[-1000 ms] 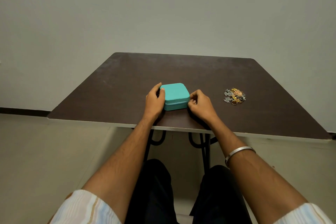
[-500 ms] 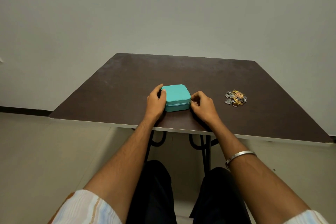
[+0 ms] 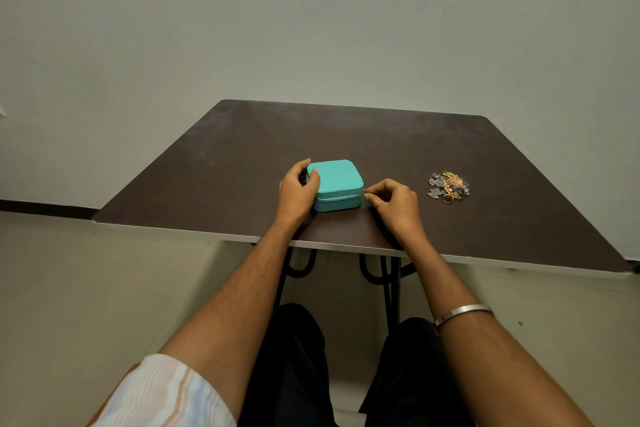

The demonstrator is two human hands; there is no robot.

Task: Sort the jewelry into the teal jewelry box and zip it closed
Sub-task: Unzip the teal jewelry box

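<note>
Here your left hand [image 3: 298, 190] grips the closed square teal jewelry box [image 3: 337, 184]; your right hand [image 3: 394, 203] pinches its small metal zipper pull [image 3: 364, 191]; heaped gold-and-silver jewelry [image 3: 449, 186] lies apart.

The jewelry box [image 3: 337, 184] is plain teal. The table [image 3: 221, 163] is dark brown with a pale edge. The jewelry [image 3: 449, 186] mixes silver and gold. The bangle [image 3: 462, 312] is silver; the sleeve [image 3: 162, 395] has pale wavy stripes.

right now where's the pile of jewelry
In the head view the jewelry pile lies on the dark table, off to the right of the teal box and just beyond the right hand, not touching either.
</note>
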